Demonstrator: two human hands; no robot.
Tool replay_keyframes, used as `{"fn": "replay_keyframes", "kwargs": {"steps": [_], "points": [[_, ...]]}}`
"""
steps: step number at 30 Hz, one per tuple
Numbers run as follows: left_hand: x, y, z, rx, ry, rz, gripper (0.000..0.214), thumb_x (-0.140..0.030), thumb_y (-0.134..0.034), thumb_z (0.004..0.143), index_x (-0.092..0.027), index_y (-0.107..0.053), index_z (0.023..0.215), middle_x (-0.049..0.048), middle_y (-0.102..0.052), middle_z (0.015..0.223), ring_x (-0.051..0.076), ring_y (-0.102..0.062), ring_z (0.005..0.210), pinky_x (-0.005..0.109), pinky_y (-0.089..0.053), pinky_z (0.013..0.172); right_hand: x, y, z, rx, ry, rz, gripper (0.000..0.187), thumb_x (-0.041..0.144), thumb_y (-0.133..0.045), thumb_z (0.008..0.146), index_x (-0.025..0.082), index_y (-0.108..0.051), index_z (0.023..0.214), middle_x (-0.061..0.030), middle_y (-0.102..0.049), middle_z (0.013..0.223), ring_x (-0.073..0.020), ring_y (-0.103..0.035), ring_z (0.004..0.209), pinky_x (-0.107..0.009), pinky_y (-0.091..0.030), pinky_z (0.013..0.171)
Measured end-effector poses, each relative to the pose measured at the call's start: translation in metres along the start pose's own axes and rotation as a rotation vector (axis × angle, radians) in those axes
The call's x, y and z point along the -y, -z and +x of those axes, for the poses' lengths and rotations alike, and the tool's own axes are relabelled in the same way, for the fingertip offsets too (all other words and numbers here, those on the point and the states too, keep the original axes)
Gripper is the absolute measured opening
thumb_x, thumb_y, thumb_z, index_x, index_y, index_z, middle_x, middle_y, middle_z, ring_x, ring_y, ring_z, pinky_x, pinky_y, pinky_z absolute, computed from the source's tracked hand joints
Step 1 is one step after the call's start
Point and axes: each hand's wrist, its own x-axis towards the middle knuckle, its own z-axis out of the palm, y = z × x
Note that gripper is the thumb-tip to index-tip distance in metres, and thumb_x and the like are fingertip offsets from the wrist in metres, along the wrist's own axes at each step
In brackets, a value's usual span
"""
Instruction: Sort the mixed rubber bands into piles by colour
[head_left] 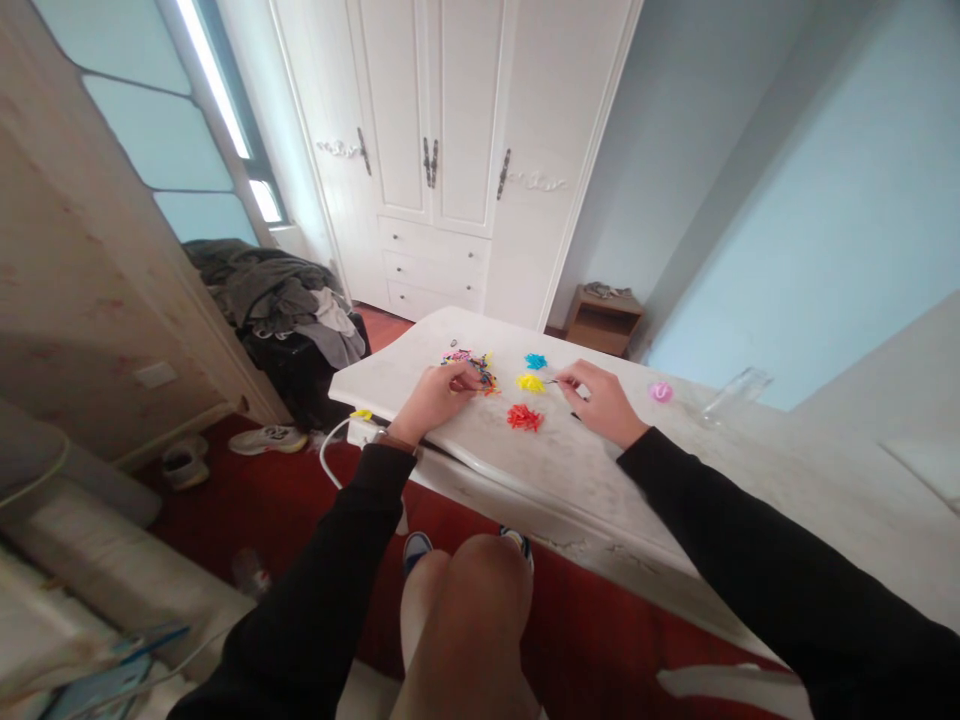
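On the pale marble-look tabletop (442, 330) lies a mixed heap of small multicoloured pieces (480, 368), perhaps tiny rubber bands. My left hand (444, 395) is at the heap's near edge with fingers curled together; whatever is between them is too small to make out. Sorted by colour, a blue pile (535, 361), a yellow pile (530, 383) and a red pile (524, 417) lie between my hands. My right hand (596, 395) pinches a thin dark tool, apparently tweezers (552, 380), whose tip points at the right side of the yellow pile.
Right of my right hand are a round pink item (661, 391) and a clear glass (739, 393) lying on its side. A power strip with a white cable (334, 440) hangs by the table's left edge. Behind stand a white wardrobe (450, 120) and clothes (277, 290).
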Motion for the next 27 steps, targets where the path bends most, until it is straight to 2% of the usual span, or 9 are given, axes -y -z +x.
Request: {"fn": "replay_keyframes", "kwargs": {"steps": [3,7,11,15,17,20,27], "points": [[-0.002,0.000,-0.001,0.010,-0.033,0.040,0.011,-0.015,-0.065,0.078,-0.017,-0.071,0.087,0.0040,-0.077,0.090,0.017,-0.072,0.079,0.029,-0.058,0.077,-0.015,0.012,-0.015,-0.102,-0.069,0.028,0.010,0.019,-0.060,0.090,0.021,-0.069,0.087,-0.0041,-0.070,0.081,-0.0192,-0.064,0.073,-0.032,-0.051,0.070],[-0.009,0.004,-0.003,-0.001,-0.072,0.129,0.018,-0.012,-0.062,0.080,-0.018,-0.074,0.092,0.0036,-0.078,0.093,0.018,-0.072,0.085,0.030,-0.056,0.083,-0.019,0.010,-0.017,-0.150,-0.156,0.096,0.006,0.022,-0.064,0.088,0.021,-0.070,0.088,-0.0044,-0.074,0.083,-0.0190,-0.066,0.072,-0.033,-0.054,0.068],[-0.019,0.003,-0.003,-0.053,-0.144,0.228,0.014,-0.014,-0.062,0.084,-0.018,-0.074,0.089,0.0049,-0.076,0.091,0.019,-0.069,0.087,0.033,-0.054,0.085,-0.006,0.002,-0.015,-0.098,-0.084,0.122,0.007,0.022,-0.064,0.090,0.020,-0.070,0.089,-0.0038,-0.075,0.083,-0.0174,-0.066,0.070,-0.031,-0.055,0.067],[-0.037,-0.018,-0.007,-0.106,-0.224,0.214,0.011,-0.018,-0.063,0.090,-0.018,-0.072,0.084,0.0043,-0.072,0.086,0.017,-0.065,0.082,0.031,-0.052,0.083,0.009,-0.004,-0.017,-0.042,0.025,0.140,0.008,0.021,-0.062,0.094,0.021,-0.070,0.092,-0.0039,-0.074,0.084,-0.0166,-0.067,0.072,-0.029,-0.055,0.067],[-0.048,-0.033,-0.009,-0.079,-0.239,0.167,0.006,-0.022,-0.068,0.090,-0.018,-0.073,0.088,0.0035,-0.071,0.085,0.015,-0.063,0.076,0.029,-0.051,0.076,0.013,-0.006,-0.018,-0.011,0.070,0.146,0.009,0.023,-0.061,0.096,0.021,-0.070,0.093,-0.0040,-0.074,0.085,-0.0165,-0.067,0.073,-0.030,-0.056,0.068],[-0.057,-0.049,-0.012,-0.007,-0.260,0.121,0.007,-0.019,-0.070,0.090,-0.020,-0.074,0.095,0.0022,-0.069,0.087,0.014,-0.062,0.076,0.027,-0.050,0.075,0.016,-0.007,-0.019,0.017,0.095,0.149,0.010,0.024,-0.060,0.098,0.022,-0.070,0.094,-0.0042,-0.073,0.086,-0.0163,-0.067,0.073,-0.030,-0.056,0.070],[-0.056,-0.050,-0.014,0.030,-0.249,0.105,0.012,-0.015,-0.064,0.095,-0.021,-0.073,0.098,0.0012,-0.068,0.087,0.013,-0.061,0.078,0.026,-0.049,0.076,0.020,-0.008,-0.020,0.054,0.126,0.142,0.010,0.018,-0.060,0.097,0.020,-0.070,0.095,-0.0046,-0.073,0.088,-0.0155,-0.065,0.073,-0.029,-0.055,0.069]]}}
